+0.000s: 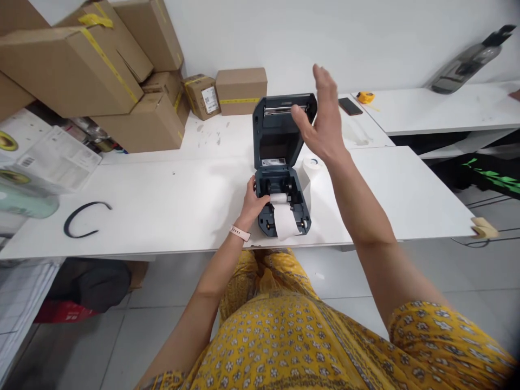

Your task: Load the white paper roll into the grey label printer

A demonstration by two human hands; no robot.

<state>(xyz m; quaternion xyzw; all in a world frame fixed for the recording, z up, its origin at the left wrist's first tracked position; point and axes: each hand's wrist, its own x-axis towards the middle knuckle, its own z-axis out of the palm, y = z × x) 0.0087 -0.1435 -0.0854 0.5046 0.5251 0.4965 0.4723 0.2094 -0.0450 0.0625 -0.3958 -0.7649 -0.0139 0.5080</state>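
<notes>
A dark grey label printer (301,200) stands on the white table with its lid (280,135) raised. Inside it sits a small white label roll (278,198), and its loose paper strip (285,221) hangs over the front edge. My left hand (252,203) grips the printer's left wall, fingers outside and thumb reaching in beside the roll. Raised and empty, my right hand (325,122) has its fingers stretched out and thumb apart; it overlaps the lid's right edge in view, and whether it touches is unclear. Another white paper roll (312,166) stands right of the printer.
Cardboard boxes (152,127) are stacked at the back left, with smaller ones (241,89) by the wall. A black headband (70,221) lies on the left. At the back right are a phone (350,106), a yellow tape measure (365,97) and a pump bottle (465,65).
</notes>
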